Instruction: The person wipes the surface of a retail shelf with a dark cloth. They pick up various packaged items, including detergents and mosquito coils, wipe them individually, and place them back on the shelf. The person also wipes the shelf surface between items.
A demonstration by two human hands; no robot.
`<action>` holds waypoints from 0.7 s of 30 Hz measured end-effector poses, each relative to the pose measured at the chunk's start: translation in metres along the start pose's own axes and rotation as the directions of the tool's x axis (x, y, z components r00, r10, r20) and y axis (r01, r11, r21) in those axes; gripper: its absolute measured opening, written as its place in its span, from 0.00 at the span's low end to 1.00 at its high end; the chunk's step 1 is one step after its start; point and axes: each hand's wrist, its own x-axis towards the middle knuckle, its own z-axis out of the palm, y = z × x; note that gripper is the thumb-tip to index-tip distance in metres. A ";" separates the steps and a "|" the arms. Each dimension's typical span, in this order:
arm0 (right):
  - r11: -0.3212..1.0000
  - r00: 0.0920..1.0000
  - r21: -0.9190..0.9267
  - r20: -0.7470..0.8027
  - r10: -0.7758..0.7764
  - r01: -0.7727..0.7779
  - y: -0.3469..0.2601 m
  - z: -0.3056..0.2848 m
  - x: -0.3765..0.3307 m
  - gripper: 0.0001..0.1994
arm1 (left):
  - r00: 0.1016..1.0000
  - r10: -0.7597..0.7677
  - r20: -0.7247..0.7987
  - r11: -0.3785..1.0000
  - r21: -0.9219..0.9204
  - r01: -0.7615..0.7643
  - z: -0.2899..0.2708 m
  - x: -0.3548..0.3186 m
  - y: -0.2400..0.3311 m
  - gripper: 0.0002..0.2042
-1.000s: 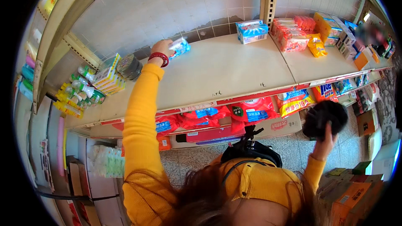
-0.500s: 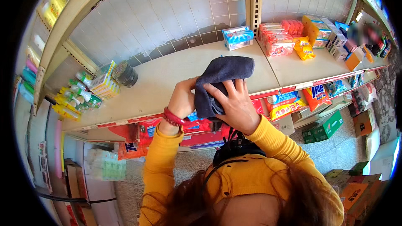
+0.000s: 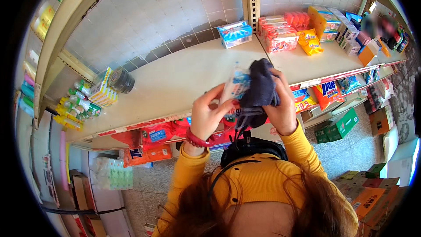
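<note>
Above the front edge of the shelf, my left hand (image 3: 205,113) grips a white plastic-wrapped pack (image 3: 237,83) with blue and red print. Its contents cannot be made out, and motion smears it slightly. My right hand (image 3: 283,107) is closed on a bunched dark grey cloth (image 3: 258,88), which presses against the pack's right side. The cloth hides part of the pack and some of my right fingers. A red bracelet (image 3: 197,139) circles my left wrist.
The cream shelf (image 3: 171,81) carries a blue-and-white pack (image 3: 235,34), pink packs (image 3: 283,41) and a yellow bag (image 3: 310,42). At its left stand bottles (image 3: 90,105), a checked box (image 3: 103,90) and dark round stacked items (image 3: 121,80). Detergent bags (image 3: 328,94) fill the shelf below.
The cloth has moved right and now sits bunched in my right hand. The white pack has come into view in my left hand, which has turned and shifted right.
</note>
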 end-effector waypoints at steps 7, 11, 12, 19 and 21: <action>0.931 0.823 0.213 -0.436 0.363 -0.298 0.039 -0.064 -0.047 0.25 | 0.953 0.297 -0.054 0.700 0.692 -0.179 -0.013 0.107 -0.015 0.18; 0.912 0.757 0.162 -0.513 0.405 -0.377 0.054 -0.081 -0.078 0.26 | 0.963 0.261 0.071 0.501 0.843 -0.198 0.002 0.169 -0.034 0.19; 0.911 0.762 0.136 -0.508 0.402 -0.390 0.055 -0.083 -0.083 0.26 | 0.958 0.274 0.089 0.468 0.857 -0.214 0.006 0.184 -0.041 0.18; 0.906 0.774 0.008 -0.516 0.367 -0.424 0.051 -0.088 -0.097 0.25 | 0.956 0.236 0.176 0.325 0.912 -0.248 0.028 0.228 -0.057 0.16; 0.906 0.774 -0.016 -0.525 0.353 -0.424 0.055 -0.089 -0.101 0.25 | 0.937 0.302 0.177 0.266 0.928 -0.261 0.031 0.227 -0.064 0.17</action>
